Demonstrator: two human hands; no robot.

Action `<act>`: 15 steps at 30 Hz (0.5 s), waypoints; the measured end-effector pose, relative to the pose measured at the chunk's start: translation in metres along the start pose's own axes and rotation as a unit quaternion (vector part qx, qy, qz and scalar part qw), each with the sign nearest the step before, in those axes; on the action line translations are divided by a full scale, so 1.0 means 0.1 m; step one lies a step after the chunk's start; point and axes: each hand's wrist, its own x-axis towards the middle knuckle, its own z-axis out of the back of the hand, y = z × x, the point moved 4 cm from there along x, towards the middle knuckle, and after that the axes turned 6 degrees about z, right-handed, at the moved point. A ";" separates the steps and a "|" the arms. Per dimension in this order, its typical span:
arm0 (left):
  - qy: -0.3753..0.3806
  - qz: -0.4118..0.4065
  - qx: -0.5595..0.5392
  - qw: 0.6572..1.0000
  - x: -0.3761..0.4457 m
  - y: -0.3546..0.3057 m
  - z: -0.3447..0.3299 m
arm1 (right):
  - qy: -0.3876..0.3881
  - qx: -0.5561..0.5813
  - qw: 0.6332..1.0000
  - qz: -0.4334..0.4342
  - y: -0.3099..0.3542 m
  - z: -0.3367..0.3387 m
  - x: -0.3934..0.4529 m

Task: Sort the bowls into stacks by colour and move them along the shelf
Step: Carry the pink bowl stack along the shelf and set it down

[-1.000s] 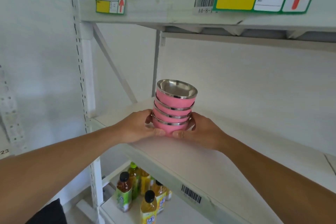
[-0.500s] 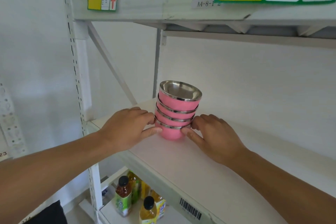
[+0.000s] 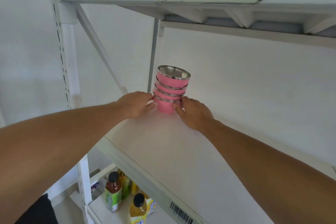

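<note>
Standing on white shelf (image 3: pixel 181 151), pink bowl stack (image 3: pixel 171 90)

Bowl stack (image 3: pixel 171 90) stands on shelf (image 3: pixel 181 151) between both hands, seemingly touching.

We see two bare forearms entering from the lower corners, each ending in a bare hand: the left hand (image 3: pixel 135 104) and the right hand (image 3: pixel 193 112). Neither arm carries a sleeve, and no watch, ring or band shows on either wrist or on the visible fingers. A patch of black fabric (image 3: pixel 39 211) appears beneath the left forearm.
</note>
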 end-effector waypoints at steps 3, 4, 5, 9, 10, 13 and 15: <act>0.012 0.026 -0.024 0.999 0.18 -0.02 -0.08 | 0.009 0.011 1.000 -0.013 -0.06 -0.05 0.16; 0.015 0.034 -0.027 0.999 0.22 -0.03 -0.10 | 0.010 0.018 1.000 -0.017 -0.07 -0.06 0.21; 0.018 0.041 -0.031 0.999 0.25 -0.04 -0.11 | 0.014 0.026 0.999 -0.021 -0.09 -0.08 0.24; 0.029 0.076 -0.047 0.996 0.15 -0.04 -0.09 | 0.037 0.048 0.997 -0.038 -0.17 -0.18 0.23; 0.024 0.083 -0.051 0.995 0.08 -0.02 -0.09 | 0.045 0.048 0.997 -0.045 -0.19 -0.20 0.18; 0.006 0.077 -0.071 0.994 -0.14 0.05 -0.05 | 0.059 0.030 0.997 -0.047 -0.23 -0.20 -0.02; 0.020 0.056 -0.109 0.992 -0.29 0.07 -0.03 | 0.052 0.043 0.997 -0.043 -0.25 -0.15 -0.20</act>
